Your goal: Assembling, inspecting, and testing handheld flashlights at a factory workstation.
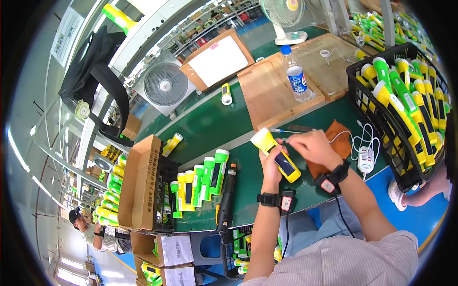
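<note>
My left hand (271, 168) is wrapped round a yellow flashlight (287, 167) with a dark solar panel along its body. The flashlight is tilted, its pale head pointing up and to the left. Close to the head end, the bent fingers of my right hand (311, 147) are pinched together; whatever they hold, if anything, is too small to make out. Just beyond my hands lies a thin tool with a blue end (276, 130). A brown cloth-like piece (338, 136) rests beside and partly behind my right hand. Both wrists wear black straps with small boxes and cables.
A black crate (363, 112) heaped with flashlights stands at right, near a white socket block (366, 160). On the left are several upright flashlights (198, 185), a black power screwdriver (228, 202) and a cardboard box (138, 183). Ahead, a bottle (296, 78) stands on wooden boards (262, 97).
</note>
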The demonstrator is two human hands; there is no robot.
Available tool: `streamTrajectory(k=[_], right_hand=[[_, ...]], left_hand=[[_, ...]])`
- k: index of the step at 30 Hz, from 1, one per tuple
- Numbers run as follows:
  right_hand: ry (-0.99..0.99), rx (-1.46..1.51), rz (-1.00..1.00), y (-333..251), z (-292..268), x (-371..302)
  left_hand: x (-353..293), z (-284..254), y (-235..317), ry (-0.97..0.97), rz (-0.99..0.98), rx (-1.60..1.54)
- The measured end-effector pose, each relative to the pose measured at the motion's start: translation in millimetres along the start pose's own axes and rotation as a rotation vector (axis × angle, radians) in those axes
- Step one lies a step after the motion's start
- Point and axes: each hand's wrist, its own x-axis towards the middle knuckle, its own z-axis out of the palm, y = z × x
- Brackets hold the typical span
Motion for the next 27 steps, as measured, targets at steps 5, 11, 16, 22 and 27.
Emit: streamTrajectory(k=[5,11,16,22,27], right_hand=[[-0.067,-0.258,-0.072,-15,0,4],[-0.187,-0.437,-0.002,-31,-13,8],[-0.156,-0.468,-0.008,-36,-20,8],[-0.336,-0.687,-0.233,-67,-56,-10],[-0.311,-0.837,-0.56,-121,-96,-57]], left_hand=[[-2,6,6,-0.03,-0.067,0.059],[-2,15,7,-0.072,-0.071,0.13],[-3,16,6,-0.122,-0.091,0.101],[-34,36,18,-0.26,0.059,0.404],[-123,69,54,-0.223,-0.16,0.22]])
